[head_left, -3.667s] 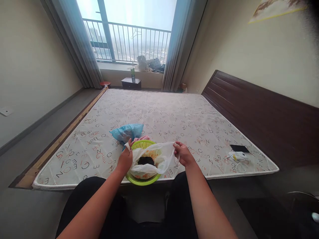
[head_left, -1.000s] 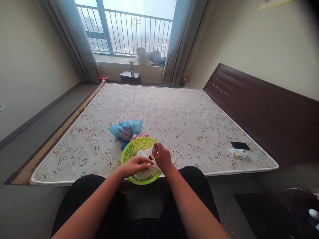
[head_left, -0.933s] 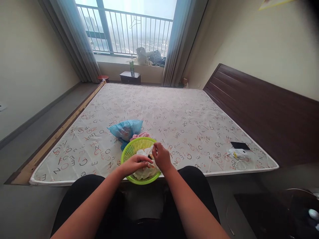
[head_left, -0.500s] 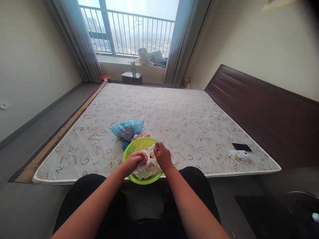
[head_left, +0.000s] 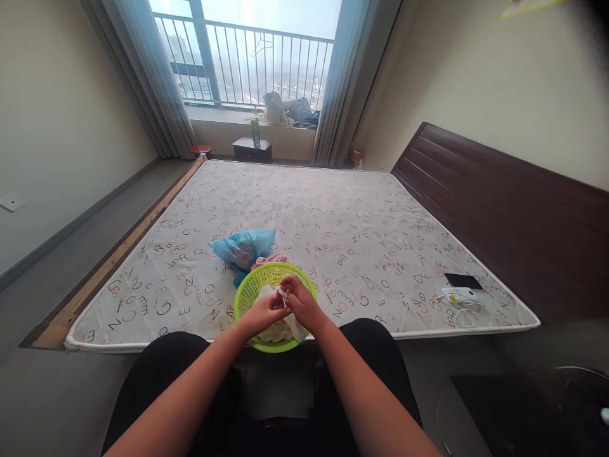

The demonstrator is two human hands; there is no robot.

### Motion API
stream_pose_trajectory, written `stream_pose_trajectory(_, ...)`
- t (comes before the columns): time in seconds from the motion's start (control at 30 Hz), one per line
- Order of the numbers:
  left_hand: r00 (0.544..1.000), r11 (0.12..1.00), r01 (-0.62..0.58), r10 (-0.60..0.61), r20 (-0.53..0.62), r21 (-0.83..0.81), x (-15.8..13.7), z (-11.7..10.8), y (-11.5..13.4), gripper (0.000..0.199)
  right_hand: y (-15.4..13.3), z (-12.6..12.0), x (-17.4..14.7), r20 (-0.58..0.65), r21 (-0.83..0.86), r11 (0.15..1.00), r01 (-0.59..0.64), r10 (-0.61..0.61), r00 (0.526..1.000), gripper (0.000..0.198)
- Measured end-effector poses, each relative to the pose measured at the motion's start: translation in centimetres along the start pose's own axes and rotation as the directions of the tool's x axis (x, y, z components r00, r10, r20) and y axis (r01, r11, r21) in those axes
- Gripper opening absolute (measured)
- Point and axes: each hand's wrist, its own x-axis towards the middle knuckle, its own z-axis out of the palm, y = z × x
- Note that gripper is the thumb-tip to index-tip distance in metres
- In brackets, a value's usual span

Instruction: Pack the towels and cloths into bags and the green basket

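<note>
A green plastic basket (head_left: 248, 283) sits at the near edge of the mattress, between my knees. Inside it lies a whitish plastic bag (head_left: 276, 332), its contents mostly hidden. Over the basket, my left hand (head_left: 267, 312) is closed on the gathered top of the bag. My right hand (head_left: 297, 301) meets it there, fingers pinching the same twisted white plastic. Just behind the basket rest a blue plastic bag (head_left: 246, 247) with something inside and a pink cloth-like item (head_left: 272, 258).
The letter-printed mattress (head_left: 314, 209) stretches toward the window. A black phone (head_left: 462, 280) and a white device with a cable (head_left: 460, 295) lie on its right side. A dark headboard (head_left: 495, 184) borders the right. A small bedside cabinet (head_left: 252, 151) stands beyond the mattress.
My hands have come together over the basket; the right moved left and the bag's top is now bunched between them. The orange-yellow item seen in the basket before is now covered.
</note>
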Motion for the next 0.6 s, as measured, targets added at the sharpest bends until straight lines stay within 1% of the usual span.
stream_pose_trajectory(0.13,0.998,0.989,-0.020,0.012,-0.054,-0.146,0.3,0.7,-0.1,0.054,-0.4,0.5,0.0,0.058,0.100,0.994,-0.045,0.039,0.998,0.022)
stream_pose_trajectory(0.17,0.998,0.985,-0.014,0.003,-0.064,-0.170,0.4,0.7,-0.2,0.054,-0.5,0.5,0.0,0.064,0.115,0.992,-0.056,0.049,0.997,0.021)
stream_pose_trajectory(0.23,0.998,0.984,0.008,-0.020,-0.067,-0.176,0.5,0.6,-0.5,0.047,-0.5,0.4,0.0,0.059,0.118,0.990,-0.072,0.065,0.996,0.019)
stream_pose_trajectory(0.3,0.995,0.991,-0.001,-0.011,-0.095,-0.131,0.7,0.4,-0.6,0.035,-0.5,0.4,0.0,0.057,0.085,0.994,-0.070,0.065,0.996,0.019)
stream_pose_trajectory(0.4,0.987,0.997,-0.048,0.037,-0.155,-0.066,0.7,0.3,-0.5,0.024,-1.0,0.6,0.0,0.043,-0.079,0.997,0.001,0.002,0.999,0.022)
stream_pose_trajectory(0.47,0.980,0.995,-0.046,0.028,-0.199,-0.087,0.6,0.5,-0.4,0.021,-1.4,0.7,0.0,0.015,-0.197,0.979,0.048,-0.046,0.999,0.024)
stream_pose_trajectory(0.5,0.976,0.993,-0.032,0.007,-0.218,-0.110,0.6,0.6,-0.4,0.019,-1.5,0.7,0.0,-0.002,-0.221,0.974,0.054,-0.056,0.998,0.025)
stream_pose_trajectory(0.57,0.974,0.987,0.026,-0.061,-0.217,-0.159,0.5,0.9,-0.5,0.018,-1.6,0.6,0.1,-0.037,-0.182,0.983,0.032,-0.039,0.999,0.025)
stream_pose_trajectory(0.6,0.976,0.982,0.065,-0.099,-0.192,-0.175,0.5,1.0,-0.5,0.022,-1.5,0.5,0.1,-0.056,-0.138,0.990,0.013,-0.021,0.998,0.024)
